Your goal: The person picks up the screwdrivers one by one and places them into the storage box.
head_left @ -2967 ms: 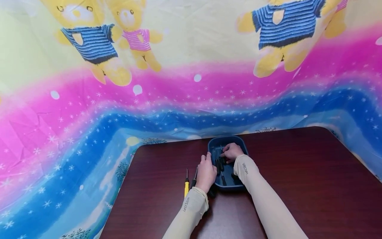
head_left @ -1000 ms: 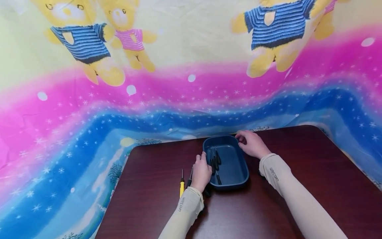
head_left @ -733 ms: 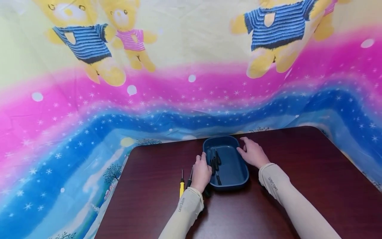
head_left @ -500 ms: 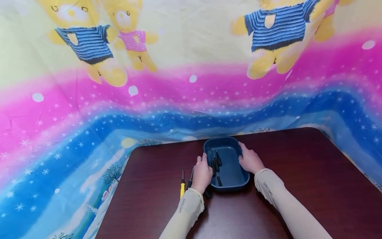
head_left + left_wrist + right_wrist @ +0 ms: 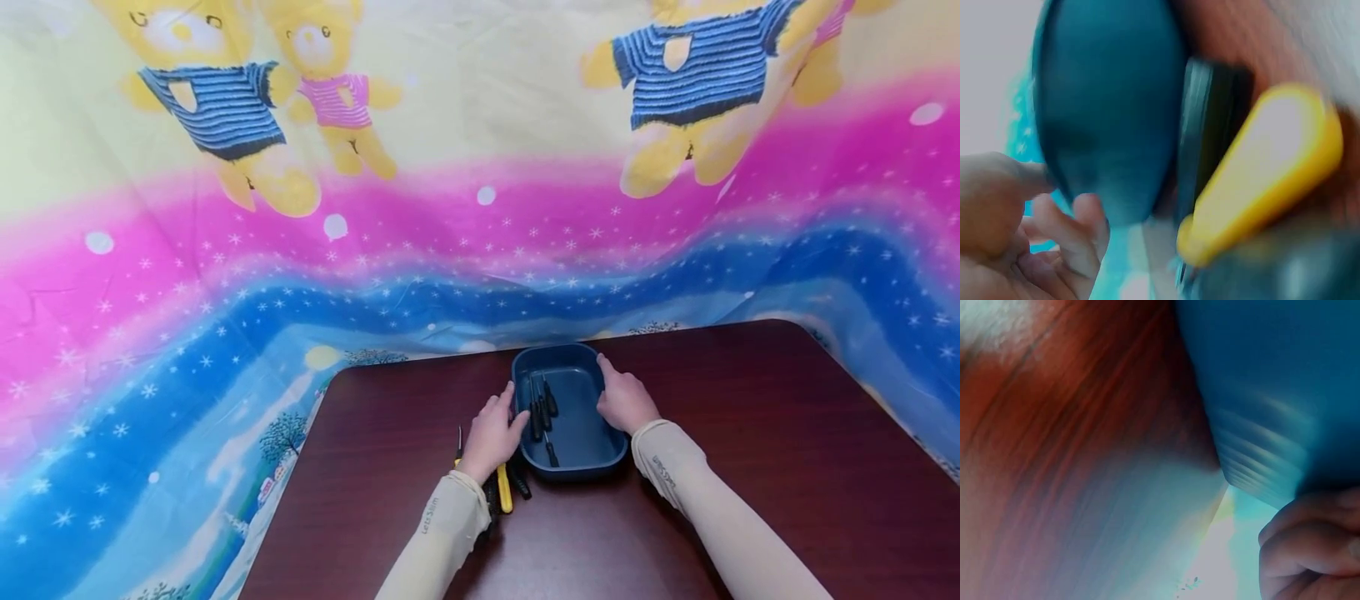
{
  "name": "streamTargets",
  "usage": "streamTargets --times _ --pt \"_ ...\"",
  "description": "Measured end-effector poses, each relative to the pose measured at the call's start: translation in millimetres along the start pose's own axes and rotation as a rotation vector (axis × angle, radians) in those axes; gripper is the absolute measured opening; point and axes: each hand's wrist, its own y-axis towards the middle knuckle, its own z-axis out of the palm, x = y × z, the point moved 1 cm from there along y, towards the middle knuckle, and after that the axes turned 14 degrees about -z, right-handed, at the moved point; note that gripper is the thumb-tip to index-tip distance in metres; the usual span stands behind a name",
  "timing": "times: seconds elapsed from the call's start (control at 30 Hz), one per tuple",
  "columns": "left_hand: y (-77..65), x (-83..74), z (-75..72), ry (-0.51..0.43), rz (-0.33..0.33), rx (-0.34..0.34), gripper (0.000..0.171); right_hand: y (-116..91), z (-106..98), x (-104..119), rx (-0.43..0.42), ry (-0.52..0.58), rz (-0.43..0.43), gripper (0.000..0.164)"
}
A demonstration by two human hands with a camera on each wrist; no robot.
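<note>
A dark blue rectangular bin [image 5: 581,417] stands near the table's far edge. Several small screwdrivers [image 5: 552,454] with black handles lie inside, toward its left side. My right hand [image 5: 627,403] grips the bin's right rim, thumb on the inner side; its bent fingers [image 5: 1310,547] are seen against the outer wall in the right wrist view. My left hand [image 5: 491,435] is at the bin's left wall, fingers loosely spread and holding nothing. Under and beside it lie tools with a yellow handle [image 5: 504,489] and a black handle [image 5: 519,482], partly hidden by the hand and sleeve.
The dark red-brown wooden table [image 5: 750,467] extends on both sides of the bin. Behind it hangs a printed cloth [image 5: 450,217] with bears and snowflakes, close to the far edge. A thin dark tool tip [image 5: 460,442] shows left of my left hand.
My right hand has come out of the bin and taken hold of its right rim. My left hand has loosened from the left rim and shifted left, over the tools.
</note>
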Motion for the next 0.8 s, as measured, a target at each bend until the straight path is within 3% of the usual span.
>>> streamTargets --times 0.23,0.3,0.4,0.53,0.67,0.8 --pt "-2.9 36.0 -41.2 0.022 -0.045 -0.086 0.052 3.0 -0.4 -1.3 0.002 0.004 0.0 0.077" --pt "-6.3 49.8 -50.2 0.031 -0.066 -0.08 0.046 4.7 -0.5 -2.1 0.004 0.001 0.003 0.077" --pt "-14.4 69.6 -59.3 0.026 -0.11 -0.017 0.038 6.0 -1.0 -2.4 0.002 -0.004 0.012 0.077" --pt "-27.1 91.6 -63.0 -0.014 -0.157 0.094 0.036 7.3 -0.6 -2.0 0.006 -0.002 0.011 0.077" --pt "-39.0 101.0 -58.4 -0.106 -0.194 0.195 0.037 6.6 -0.2 -1.7 0.01 -0.004 0.014 0.077" --pt "-44.8 96.9 -50.3 -0.095 -0.192 0.19 0.037 5.4 -0.3 -2.0 0.009 -0.008 0.022 0.078"
